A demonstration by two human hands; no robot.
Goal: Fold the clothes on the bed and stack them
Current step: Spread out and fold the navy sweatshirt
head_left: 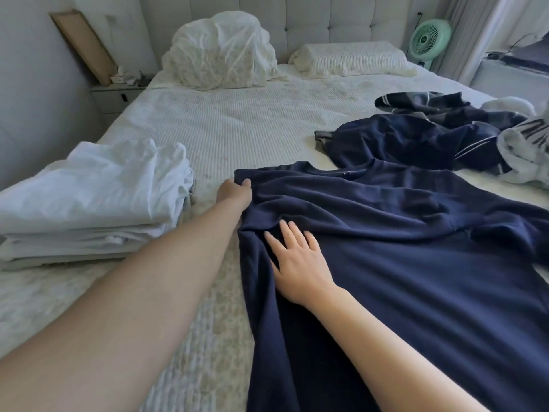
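A navy blue shirt (416,263) lies spread on the bed, collar toward the headboard. My left hand (234,193) grips its left shoulder edge, fingers curled round the cloth. My right hand (300,263) lies flat on the shirt's left side, fingers straight, pressing the fabric down. A stack of folded white clothes (89,203) sits at the left of the bed. At the right lies an unfolded heap: dark navy garments with white stripes (430,135) and a white-and-grey striped piece (523,147).
The white quilted bed (237,120) stretches to a padded headboard, with a bunched white duvet (219,52) and a pillow (350,59) at its head. A nightstand (118,93) stands at the left, a green fan (429,40) at the far right.
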